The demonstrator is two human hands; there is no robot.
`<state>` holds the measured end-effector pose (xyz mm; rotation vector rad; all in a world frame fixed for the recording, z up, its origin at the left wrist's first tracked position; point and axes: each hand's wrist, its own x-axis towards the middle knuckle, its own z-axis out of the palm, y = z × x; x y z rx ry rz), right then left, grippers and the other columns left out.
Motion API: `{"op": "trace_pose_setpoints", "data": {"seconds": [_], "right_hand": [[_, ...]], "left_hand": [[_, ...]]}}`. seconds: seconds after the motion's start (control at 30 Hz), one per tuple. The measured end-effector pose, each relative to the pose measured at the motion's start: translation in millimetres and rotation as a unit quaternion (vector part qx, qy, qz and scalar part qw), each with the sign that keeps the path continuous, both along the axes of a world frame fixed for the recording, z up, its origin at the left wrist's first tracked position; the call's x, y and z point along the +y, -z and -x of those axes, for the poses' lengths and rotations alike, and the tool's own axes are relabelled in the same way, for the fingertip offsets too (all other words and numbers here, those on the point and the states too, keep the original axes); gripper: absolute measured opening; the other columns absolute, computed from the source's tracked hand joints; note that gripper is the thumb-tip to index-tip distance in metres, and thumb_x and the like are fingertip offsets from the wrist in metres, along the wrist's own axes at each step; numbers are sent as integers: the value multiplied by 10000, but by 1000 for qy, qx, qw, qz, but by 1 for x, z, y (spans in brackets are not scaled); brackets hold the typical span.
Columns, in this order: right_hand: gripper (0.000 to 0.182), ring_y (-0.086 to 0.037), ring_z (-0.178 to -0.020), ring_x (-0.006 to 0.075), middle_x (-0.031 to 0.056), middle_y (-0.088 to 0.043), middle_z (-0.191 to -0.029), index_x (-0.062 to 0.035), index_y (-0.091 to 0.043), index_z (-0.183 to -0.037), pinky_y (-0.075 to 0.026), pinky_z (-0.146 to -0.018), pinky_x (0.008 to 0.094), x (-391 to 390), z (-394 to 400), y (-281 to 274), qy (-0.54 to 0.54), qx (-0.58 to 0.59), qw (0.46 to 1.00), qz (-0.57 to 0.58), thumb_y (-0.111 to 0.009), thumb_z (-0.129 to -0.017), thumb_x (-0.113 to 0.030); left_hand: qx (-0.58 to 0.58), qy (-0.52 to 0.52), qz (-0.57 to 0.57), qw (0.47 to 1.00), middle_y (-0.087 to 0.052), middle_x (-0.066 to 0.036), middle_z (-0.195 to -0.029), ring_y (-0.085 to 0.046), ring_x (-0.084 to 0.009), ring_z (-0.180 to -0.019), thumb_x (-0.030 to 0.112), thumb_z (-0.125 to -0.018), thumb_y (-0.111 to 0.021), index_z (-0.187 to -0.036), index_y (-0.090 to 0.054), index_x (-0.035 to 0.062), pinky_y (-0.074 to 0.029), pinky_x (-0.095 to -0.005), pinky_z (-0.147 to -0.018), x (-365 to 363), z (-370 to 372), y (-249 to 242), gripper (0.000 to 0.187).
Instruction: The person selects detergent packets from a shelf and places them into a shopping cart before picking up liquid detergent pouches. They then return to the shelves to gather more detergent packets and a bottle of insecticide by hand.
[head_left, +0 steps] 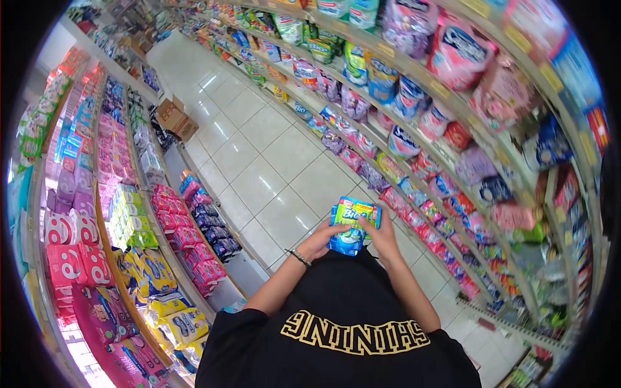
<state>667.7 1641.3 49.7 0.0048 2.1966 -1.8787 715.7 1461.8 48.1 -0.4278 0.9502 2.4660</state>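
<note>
Between both hands, in front of my body, are a few small detergent pouches (352, 213), blue and green with "Bio" lettering on the top one. My left hand (318, 238) wraps the left side, its thumb laid across the front. From the right, my right hand (383, 236) grips the other edge, its thumb also pressed on the front face. More blue packaging shows behind the top pouch, partly covered by the fingers. A dark bracelet (298, 257) circles the left wrist.
Shelves of detergent and softener pouches (404, 97) run along the right. Opposite them, the left shelves hold pink packs (178, 223) and yellow packs (155, 275). A tiled aisle floor (259, 161) lies between, with a cardboard box (174, 118) farther along at the left.
</note>
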Motion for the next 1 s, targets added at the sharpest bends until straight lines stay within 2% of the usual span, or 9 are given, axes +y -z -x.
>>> {"op": "trace_pose_setpoints", "data": {"seconds": [0.07,0.1,0.33,0.47,0.57,0.8,0.9,0.93,1.0], "right_hand": [[507,-612,-1076,190,123,-596,-1203,-25,-466,-1292,-497,-932,323,-30,20,-1,-23,-172,968,182,-753,-906,-184],[427,-611,-1073,181,109,-601,-1191,-21,-470,-1268,-499,-935,323,-44,33,-3,-25,-179,964,193,-710,-940,-152],[396,-605,-1094,163,85,-627,-1168,-19,-504,-1282,-485,-936,316,-131,125,-6,-103,-149,977,117,-685,-961,-162],[395,-562,-1123,123,64,-627,-1169,-9,-565,-1281,-436,-978,311,-202,178,6,-43,-221,961,158,-510,-1064,-335],[406,-558,-1065,103,50,-633,-1143,-7,-628,-1214,-434,-929,291,-257,214,20,-35,-157,976,147,-461,-1082,-353],[375,-532,-882,58,-9,-632,-942,-6,-645,-1050,-434,-789,258,-359,272,-34,-28,-53,997,44,-466,-1083,-334],[318,-490,-750,71,2,-586,-777,3,-611,-959,-424,-663,309,-376,309,-45,-110,10,988,-105,-490,-1068,-270],[318,-490,-750,71,2,-586,-777,3,-611,-959,-424,-663,309,-384,320,-53,-102,10,990,-102,-490,-1068,-270],[323,-501,-724,91,42,-590,-752,20,-613,-945,-435,-665,322,-400,344,-69,-225,21,968,-111,-513,-1056,-266]], "left_hand": [[12,-4,68,998,-648,-118,-1235,-666,-211,-1096,113,-924,-692,-1380,-468,16,-568,-358,-921,-17,21,-1,517],[21,-15,75,997,-648,-108,-1220,-662,-200,-1090,104,-904,-712,-1366,-477,27,-566,-348,-910,-25,32,-2,523],[56,-62,114,990,-653,-105,-1226,-664,-190,-1089,139,-912,-720,-1349,-498,17,-562,-337,-910,-116,100,7,505],[19,-64,39,997,-663,-115,-1243,-673,-200,-1091,207,-920,-742,-1343,-510,-5,-559,-347,-919,-200,149,19,526],[79,-62,85,991,-665,-116,-1224,-676,-195,-1068,183,-907,-757,-1348,-499,-11,-557,-344,-918,-269,184,20,547],[66,27,86,994,-662,-122,-1218,-668,-190,-1084,141,-875,-787,-1356,-477,-28,-543,-338,-939,-405,240,-8,597],[62,82,96,990,-658,-125,-1228,-666,-196,-1094,108,-874,-774,-1359,-486,-19,-548,-354,-943,-439,261,-8,579],[71,100,97,988,-660,-119,-1224,-667,-193,-1092,110,-866,-783,-1359,-489,-17,-546,-352,-945,-450,272,-10,588],[76,119,95,985,-663,-113,-1220,-666,-186,-1087,119,-859,-795,-1354,-496,-11,-542,-344,-944,-465,295,-16,593]]}}
